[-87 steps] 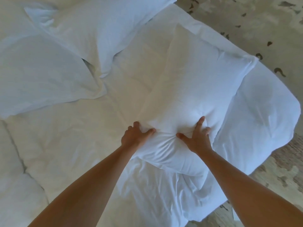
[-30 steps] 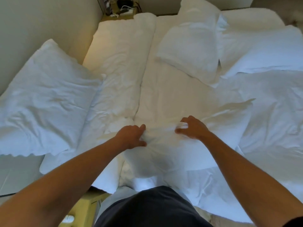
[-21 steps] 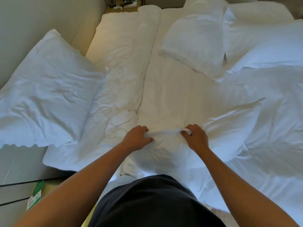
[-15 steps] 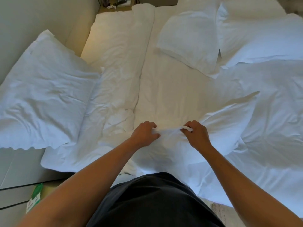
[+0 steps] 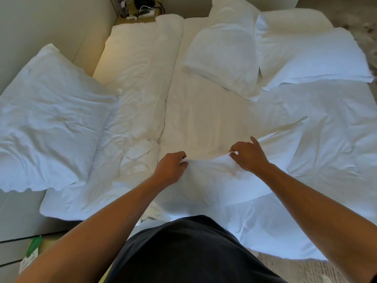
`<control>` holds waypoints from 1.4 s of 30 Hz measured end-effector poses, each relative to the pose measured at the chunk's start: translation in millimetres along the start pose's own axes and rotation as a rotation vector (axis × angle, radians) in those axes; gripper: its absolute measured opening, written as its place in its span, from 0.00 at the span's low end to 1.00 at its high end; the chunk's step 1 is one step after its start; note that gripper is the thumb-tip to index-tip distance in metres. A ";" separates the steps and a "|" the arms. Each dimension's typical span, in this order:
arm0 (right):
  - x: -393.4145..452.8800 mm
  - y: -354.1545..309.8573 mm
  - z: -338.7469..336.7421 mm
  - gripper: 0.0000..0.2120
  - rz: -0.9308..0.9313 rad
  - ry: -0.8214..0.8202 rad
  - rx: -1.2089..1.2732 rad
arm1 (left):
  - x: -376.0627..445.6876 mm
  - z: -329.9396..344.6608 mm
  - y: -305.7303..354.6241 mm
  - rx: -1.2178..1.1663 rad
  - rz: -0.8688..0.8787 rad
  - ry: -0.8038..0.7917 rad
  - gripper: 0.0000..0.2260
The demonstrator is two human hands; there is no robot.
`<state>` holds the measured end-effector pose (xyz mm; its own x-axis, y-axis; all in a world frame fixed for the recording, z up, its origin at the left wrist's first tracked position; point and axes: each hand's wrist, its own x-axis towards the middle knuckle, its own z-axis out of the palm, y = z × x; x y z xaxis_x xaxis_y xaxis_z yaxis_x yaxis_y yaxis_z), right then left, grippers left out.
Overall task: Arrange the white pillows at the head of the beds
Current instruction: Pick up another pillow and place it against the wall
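Note:
A white pillow point(image 5: 240, 178) lies flat on the bed in front of me, its far corner reaching out to the right. My left hand point(image 5: 171, 167) pinches its upper edge at the left. My right hand point(image 5: 247, 155) pinches the same edge at the right, index finger lifted. Another white pillow point(image 5: 49, 123) leans at the left by the wall. Two more white pillows point(image 5: 226, 58) point(image 5: 312, 56) lie side by side at the far right of the bed.
The white duvets point(image 5: 140, 82) cover two beds pushed together, with a seam running down the middle. A nightstand point(image 5: 140, 9) with cables stands at the far end. A beige wall point(image 5: 51, 21) runs along the left. Patterned carpet point(image 5: 357, 15) shows at right.
I turned from the bed's far corner to this side, carrying the pillow. Over the last second my hands spread slightly apart along its edge, and the right index finger lifted.

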<state>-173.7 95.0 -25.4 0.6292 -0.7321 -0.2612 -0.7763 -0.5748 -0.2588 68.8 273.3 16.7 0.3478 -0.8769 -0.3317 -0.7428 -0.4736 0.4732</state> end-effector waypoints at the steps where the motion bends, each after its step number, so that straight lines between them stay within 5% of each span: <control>1: 2.1 0.0 -0.6 0.13 -0.013 -0.001 0.003 | -3.0 -0.1 0.2 -0.005 -0.001 0.029 0.04; 6: -1.2 -4.5 -11.9 0.07 -0.075 0.003 0.162 | -12.3 -5.7 0.6 -0.013 -0.025 0.149 0.04; 14: 1.6 -8.0 -29.3 0.11 -0.160 -0.046 0.027 | -16.3 -15.8 10.2 0.117 -0.029 0.140 0.14; 27: -5.5 -4.1 -34.3 0.13 -0.128 0.074 0.209 | -11.3 -35.9 11.1 0.126 -0.105 0.179 0.08; 36: 2.8 2.6 -43.1 0.08 -0.148 0.049 0.073 | -6.9 -34.5 15.4 0.007 -0.171 0.069 0.07; 42: 6.3 3.9 -35.0 0.17 -0.118 0.070 -0.117 | -3.2 -25.9 10.1 -0.024 -0.144 0.005 0.07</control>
<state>-174.2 75.3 4.5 0.7152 -0.6782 -0.1691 -0.6990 -0.6940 -0.1726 75.0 269.1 43.8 0.4527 -0.8001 -0.3936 -0.6711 -0.5964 0.4404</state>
